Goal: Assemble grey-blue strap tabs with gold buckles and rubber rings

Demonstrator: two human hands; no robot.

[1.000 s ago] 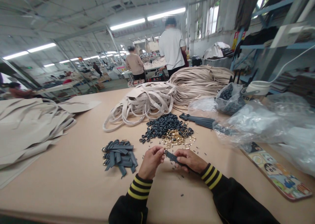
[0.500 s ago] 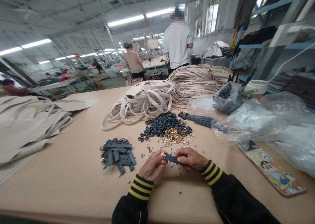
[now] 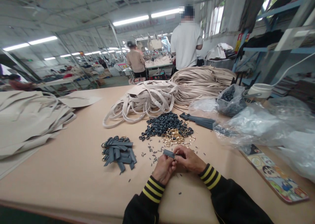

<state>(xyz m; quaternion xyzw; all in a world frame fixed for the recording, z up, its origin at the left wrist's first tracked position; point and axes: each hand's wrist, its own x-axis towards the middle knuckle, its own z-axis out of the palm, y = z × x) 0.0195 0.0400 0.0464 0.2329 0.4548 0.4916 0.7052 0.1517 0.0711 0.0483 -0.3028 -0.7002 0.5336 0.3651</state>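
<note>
Dark strap: I have this dark strap [image 3: 169,153] above the tabletop [image 3: 81,184], between my two hands, its left part standing out past the left fingertips
Left hand: my left hand [image 3: 164,169] pinches it from below
Right hand: my right hand [image 3: 189,160] has thumb and fingers pressed together at its right end, by a glint of gold metal
Long axis: nearly crosswise, the visible end pointing left and slightly away from me
Far side: gold buckles [image 3: 174,136] lie near the hands, dark loops [image 3: 162,123] beyond
Left side: tabletop runs between my left hand and the strap pile [image 3: 119,151]
Right side: printed board [image 3: 275,173], well apart
Near edge: past the sleeves, towards me
</note>
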